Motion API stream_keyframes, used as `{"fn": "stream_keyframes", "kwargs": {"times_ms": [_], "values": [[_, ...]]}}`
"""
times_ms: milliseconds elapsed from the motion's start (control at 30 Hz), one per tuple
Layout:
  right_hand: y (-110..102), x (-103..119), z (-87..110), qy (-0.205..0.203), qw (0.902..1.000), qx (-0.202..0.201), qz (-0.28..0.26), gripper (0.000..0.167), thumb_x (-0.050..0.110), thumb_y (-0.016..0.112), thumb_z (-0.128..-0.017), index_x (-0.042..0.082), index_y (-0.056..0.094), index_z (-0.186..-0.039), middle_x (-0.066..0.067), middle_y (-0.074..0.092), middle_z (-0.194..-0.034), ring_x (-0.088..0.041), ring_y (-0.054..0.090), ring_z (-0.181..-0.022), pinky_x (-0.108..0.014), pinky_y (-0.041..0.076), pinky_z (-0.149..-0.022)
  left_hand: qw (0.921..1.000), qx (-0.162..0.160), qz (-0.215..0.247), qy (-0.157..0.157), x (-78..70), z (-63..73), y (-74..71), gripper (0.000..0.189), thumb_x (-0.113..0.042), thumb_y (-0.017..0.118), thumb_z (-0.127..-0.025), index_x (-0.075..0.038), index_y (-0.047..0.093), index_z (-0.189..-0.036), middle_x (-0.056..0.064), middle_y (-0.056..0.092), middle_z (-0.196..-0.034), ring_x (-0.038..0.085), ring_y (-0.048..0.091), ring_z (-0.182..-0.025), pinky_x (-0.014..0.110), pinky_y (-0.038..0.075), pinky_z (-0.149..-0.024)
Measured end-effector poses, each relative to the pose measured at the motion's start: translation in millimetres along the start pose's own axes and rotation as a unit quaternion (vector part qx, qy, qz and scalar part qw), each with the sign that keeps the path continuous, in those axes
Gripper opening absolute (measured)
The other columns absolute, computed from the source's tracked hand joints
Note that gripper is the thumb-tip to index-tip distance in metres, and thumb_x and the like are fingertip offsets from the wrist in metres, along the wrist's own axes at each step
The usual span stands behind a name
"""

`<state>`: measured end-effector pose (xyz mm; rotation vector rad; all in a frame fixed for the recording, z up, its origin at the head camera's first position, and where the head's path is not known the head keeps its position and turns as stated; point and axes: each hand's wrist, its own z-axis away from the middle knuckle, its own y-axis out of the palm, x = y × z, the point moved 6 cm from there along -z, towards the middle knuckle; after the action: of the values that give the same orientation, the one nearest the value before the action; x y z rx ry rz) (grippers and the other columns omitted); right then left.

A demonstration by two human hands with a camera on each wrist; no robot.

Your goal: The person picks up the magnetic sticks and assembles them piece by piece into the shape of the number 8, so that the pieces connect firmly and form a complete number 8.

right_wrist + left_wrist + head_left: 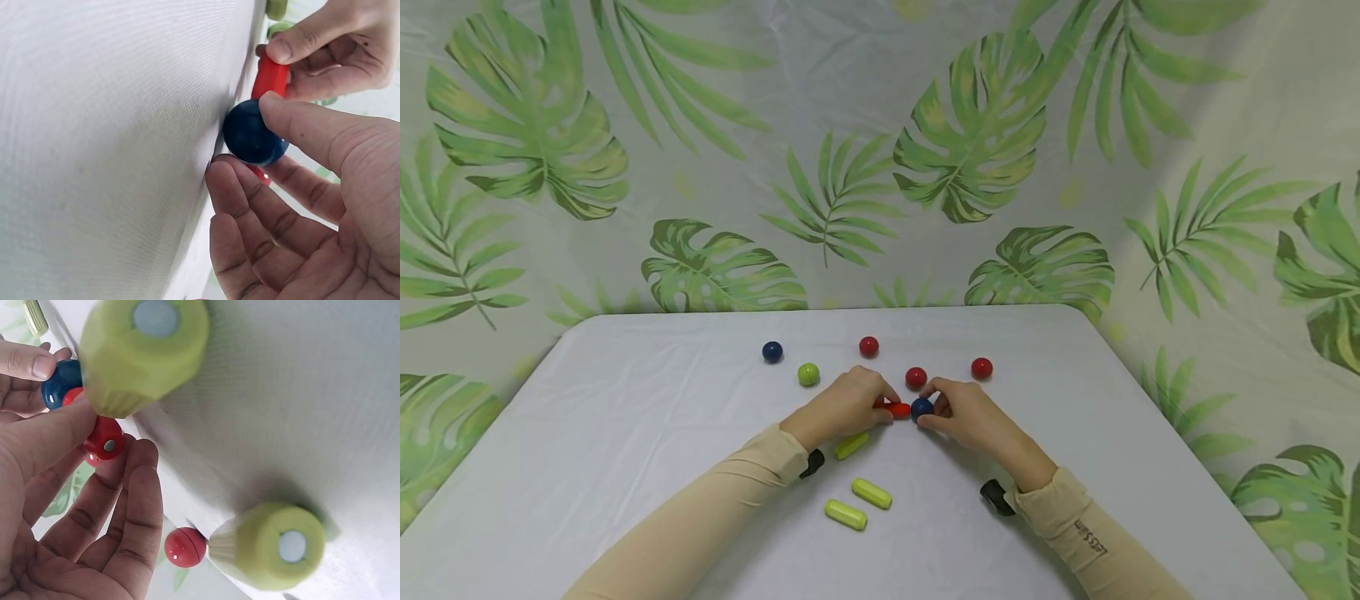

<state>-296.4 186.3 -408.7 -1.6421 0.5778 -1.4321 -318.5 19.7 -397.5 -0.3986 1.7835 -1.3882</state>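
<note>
Over the middle of the white table, my left hand (848,403) pinches a short red rod (898,410) between thumb and fingers. My right hand (972,415) pinches a dark blue ball (922,408) between its thumb and fingers. In the right wrist view the rod's end (270,78) meets the ball (253,132); whether they are joined I cannot tell. A pale round spot shows on the rod's other end (105,439) in the left wrist view. Just behind the hands lies a red ball (916,378). A yellow-green rod (852,446) sits beside the left wrist.
Two more yellow-green rods, one (872,493) behind the other (846,514), lie nearer the front. Farther back are a blue ball (772,352), a green ball (808,374) and two red balls, one central (868,347), one right (982,368). Leaf-patterned cloth hangs behind the table (625,400).
</note>
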Motion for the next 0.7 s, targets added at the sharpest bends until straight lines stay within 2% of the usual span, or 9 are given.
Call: {"fn": "stream_keyframes", "kwargs": {"times_ms": [467,700], "values": [[-1.2,0.8,0.3,-0.012,0.9999,-0.007,0.002,0.029,0.018,0.084,-0.095,0.007,0.070,-0.118,-0.002,0.071,-0.087,-0.012,0.062,-0.078,-0.028,0.054,-0.073,1.0000,0.000,0.002,0.007,-1.7,-0.8,0.1,0.023,-0.013,0.082,-0.096,-0.005,0.082,-0.117,0.008,0.080,-0.105,0.016,0.066,-0.091,0.035,0.060,-0.089],[-0.2,-1.0,0.3,-0.002,1.0000,-0.007,0.000,0.029,0.018,0.084,-0.095,0.007,0.070,-0.119,-0.002,0.071,-0.088,-0.013,0.061,-0.079,-0.027,0.053,-0.074,0.9999,-0.005,-0.003,0.012,-0.4,0.4,0.9,0.022,-0.015,0.082,-0.096,-0.007,0.081,-0.117,0.005,0.075,-0.094,0.014,0.059,-0.083,0.029,0.055,-0.079]]}}
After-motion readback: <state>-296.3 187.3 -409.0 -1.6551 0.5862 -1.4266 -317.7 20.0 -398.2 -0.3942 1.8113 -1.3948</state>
